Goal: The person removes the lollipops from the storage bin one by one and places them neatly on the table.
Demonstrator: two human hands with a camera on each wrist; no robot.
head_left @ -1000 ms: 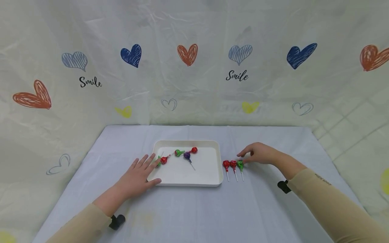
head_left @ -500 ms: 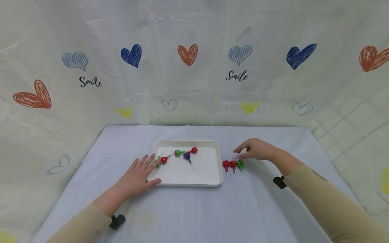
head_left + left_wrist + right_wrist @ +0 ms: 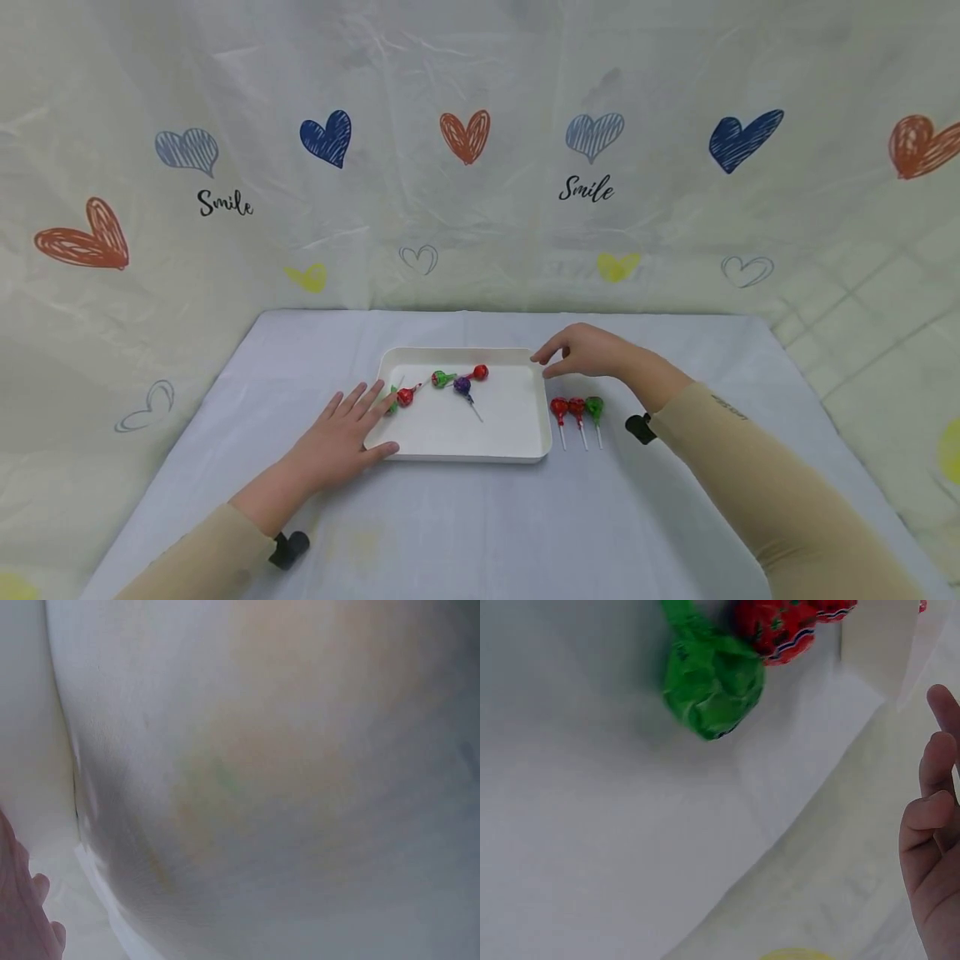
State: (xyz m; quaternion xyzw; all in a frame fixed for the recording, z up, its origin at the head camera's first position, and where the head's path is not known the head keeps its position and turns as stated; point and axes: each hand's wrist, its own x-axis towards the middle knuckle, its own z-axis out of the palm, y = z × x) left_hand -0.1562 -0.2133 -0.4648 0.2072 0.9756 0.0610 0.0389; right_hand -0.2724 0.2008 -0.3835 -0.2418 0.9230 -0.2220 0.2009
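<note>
My left hand (image 3: 341, 433) lies with spread fingers over the left rim of a white tray (image 3: 465, 437), overlapping a green lollipop (image 3: 392, 403). In the tray lie a red lollipop (image 3: 405, 397), another green lollipop (image 3: 439, 379), a purple lollipop (image 3: 462, 386) and a second red lollipop (image 3: 480, 372). Bent fingers of my right hand (image 3: 588, 350) hover at the tray's back right rim, holding nothing visible. Just right of the tray, two red lollipops and a green lollipop (image 3: 712, 682) stand in a row, sticks toward me.
A white cloth (image 3: 480, 525) covers the table. Behind it hangs a pale sheet (image 3: 480, 67) printed with hearts and "Smile". In the left wrist view, mostly blurred cloth shows. Black wrist cameras sit at both sleeves.
My right hand has moved left and away from me, from beside the green lollipop in the row to the tray's right rim. The left hand and the lollipops stay put.
</note>
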